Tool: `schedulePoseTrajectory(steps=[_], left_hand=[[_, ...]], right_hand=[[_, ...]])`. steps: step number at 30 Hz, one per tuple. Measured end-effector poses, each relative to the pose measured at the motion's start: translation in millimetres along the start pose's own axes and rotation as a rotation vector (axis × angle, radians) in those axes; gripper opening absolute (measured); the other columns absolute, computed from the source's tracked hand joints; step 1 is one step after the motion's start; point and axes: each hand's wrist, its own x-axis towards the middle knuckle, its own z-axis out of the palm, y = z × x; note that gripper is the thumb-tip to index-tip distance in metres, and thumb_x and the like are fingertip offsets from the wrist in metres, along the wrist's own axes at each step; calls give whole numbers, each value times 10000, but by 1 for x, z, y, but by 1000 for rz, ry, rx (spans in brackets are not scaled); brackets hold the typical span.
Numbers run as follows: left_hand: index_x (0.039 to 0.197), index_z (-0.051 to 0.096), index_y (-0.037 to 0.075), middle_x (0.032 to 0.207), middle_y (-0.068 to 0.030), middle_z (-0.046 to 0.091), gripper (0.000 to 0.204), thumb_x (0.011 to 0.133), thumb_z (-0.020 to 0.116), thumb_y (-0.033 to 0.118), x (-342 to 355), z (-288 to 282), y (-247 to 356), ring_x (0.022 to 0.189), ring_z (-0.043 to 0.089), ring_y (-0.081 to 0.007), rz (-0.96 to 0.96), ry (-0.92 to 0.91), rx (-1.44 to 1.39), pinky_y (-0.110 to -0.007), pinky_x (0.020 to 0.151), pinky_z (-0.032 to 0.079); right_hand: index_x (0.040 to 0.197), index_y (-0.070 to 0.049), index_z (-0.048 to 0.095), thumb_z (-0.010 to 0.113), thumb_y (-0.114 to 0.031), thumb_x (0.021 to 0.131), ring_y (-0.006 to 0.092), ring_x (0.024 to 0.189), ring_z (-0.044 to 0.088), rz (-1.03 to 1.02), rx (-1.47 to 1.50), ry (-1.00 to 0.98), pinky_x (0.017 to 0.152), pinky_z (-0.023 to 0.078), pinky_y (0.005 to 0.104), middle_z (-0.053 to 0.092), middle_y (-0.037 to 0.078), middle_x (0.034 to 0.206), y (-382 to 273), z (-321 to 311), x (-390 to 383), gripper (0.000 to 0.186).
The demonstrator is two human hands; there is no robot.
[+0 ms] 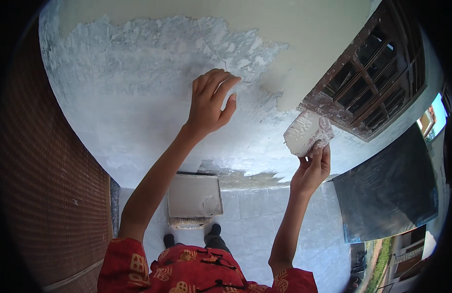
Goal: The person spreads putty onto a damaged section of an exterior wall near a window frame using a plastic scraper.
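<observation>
In front of me stands a wall (138,112) with rough white plaster spread over its lower part and a smoother cream coat above. My left hand (210,100) is raised at the plastered part, fingers loosely bent and apart, with nothing in it. Whether its fingertips touch the wall I cannot tell. Farther right, my right hand (311,168) grips a flat putty scraper (304,133) by its near edge. Wet white putty covers the scraper's face, and it is held up close to the wall, below the window's corner.
A brown wooden window (367,73) with dark panes is set in the wall at right, its frame smeared white. On the tiled floor (255,210), a shallow tray (194,195) of putty rests by my feet. A woven screen (50,171) stands left, a dark sheet (392,185) right.
</observation>
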Motion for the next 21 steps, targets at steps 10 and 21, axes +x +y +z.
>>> schedulePoseTrajectory(steps=[10,21], left_hand=[[1231,492,43,1239,-135,537,351,907,506,177,-157,-129,37,1167,494,-296,-591,-433,-53,-379,986,368],[1262,475,53,1277,-193,504,363,945,449,228,-338,-156,161,1243,421,-369,-990,-804,209,-427,1035,330]], right_hand=[[1061,34,552,542,-83,902,172,820,632,395,-69,-148,676,567,330,612,112,941,36,-48,-106,198],[1131,44,488,532,-68,906,190,908,631,940,-172,-124,733,571,329,615,139,1023,116,-208,-177,255]])
